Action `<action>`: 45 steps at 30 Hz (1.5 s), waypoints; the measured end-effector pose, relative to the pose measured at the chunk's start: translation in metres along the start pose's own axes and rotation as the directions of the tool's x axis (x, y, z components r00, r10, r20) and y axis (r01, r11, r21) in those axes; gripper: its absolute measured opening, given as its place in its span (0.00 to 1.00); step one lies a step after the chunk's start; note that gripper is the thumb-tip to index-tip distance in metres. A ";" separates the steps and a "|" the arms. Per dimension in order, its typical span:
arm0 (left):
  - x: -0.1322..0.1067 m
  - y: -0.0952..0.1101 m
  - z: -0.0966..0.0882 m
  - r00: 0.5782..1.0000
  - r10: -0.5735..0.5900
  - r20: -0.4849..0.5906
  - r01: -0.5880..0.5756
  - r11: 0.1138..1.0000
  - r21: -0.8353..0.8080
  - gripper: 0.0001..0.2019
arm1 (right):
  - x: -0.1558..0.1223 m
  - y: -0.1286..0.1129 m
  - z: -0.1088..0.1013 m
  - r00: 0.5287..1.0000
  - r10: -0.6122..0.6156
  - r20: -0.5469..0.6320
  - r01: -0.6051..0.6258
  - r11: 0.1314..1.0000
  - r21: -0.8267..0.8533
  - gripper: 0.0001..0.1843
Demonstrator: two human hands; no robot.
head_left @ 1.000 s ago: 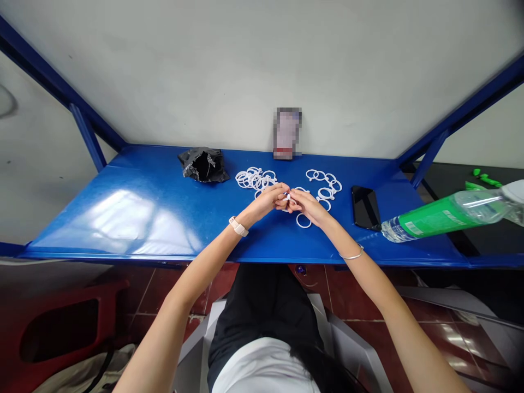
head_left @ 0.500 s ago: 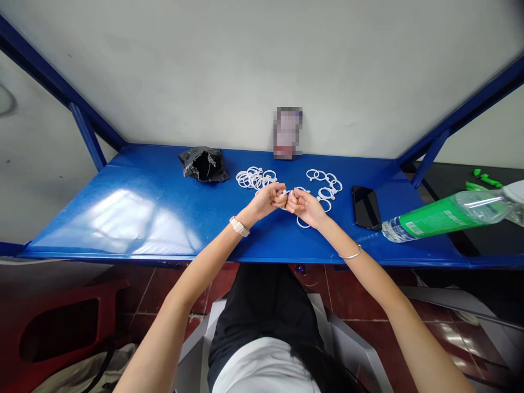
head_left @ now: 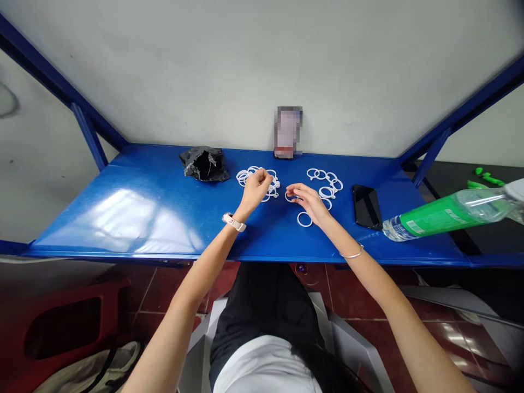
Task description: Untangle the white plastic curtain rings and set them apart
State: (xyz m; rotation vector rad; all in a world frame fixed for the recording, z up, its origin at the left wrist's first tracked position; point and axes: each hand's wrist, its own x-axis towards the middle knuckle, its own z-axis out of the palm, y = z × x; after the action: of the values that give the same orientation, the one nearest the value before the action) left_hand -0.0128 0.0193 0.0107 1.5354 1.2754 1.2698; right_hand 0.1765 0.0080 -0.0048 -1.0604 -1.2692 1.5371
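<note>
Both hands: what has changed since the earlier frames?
The left hand has parted from the right hand, moving left and slightly away from the body, over the piled rings; whether its pinched fingers hold one is unclear. The right hand's fingers, curled in before, are now spread beside a white ring; contact is unclear. The black bag, phone and bottle stayed put.

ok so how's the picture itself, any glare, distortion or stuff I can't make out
Head view: window-like glare washes out the left part of the blue table; head view: the bottle looks stretched, probably wide-angle distortion; head view: the upright object behind the white rings is pixelated; head view: whether the left hand holds anything is too small to tell.
</note>
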 end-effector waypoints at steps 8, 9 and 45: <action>0.002 -0.015 -0.002 0.967 0.253 0.031 -0.200 0.677 0.708 0.07 | 0.000 0.006 -0.004 0.928 -0.371 0.047 0.289 0.632 -0.719 0.11; 0.001 -0.016 -0.002 0.964 0.265 0.029 -0.204 0.664 0.720 0.06 | 0.000 0.007 -0.006 0.918 -0.391 0.068 0.291 0.546 -0.785 0.11; -0.007 -0.004 0.009 0.907 0.191 0.376 -0.289 0.931 0.222 0.02 | -0.003 0.002 -0.001 0.919 -0.382 0.093 0.364 0.739 -0.567 0.10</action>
State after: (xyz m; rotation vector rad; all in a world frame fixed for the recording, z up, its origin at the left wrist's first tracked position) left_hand -0.0045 0.0141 0.0036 2.0674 1.0814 0.9314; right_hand 0.1783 0.0054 -0.0063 -1.0918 -1.8647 0.8315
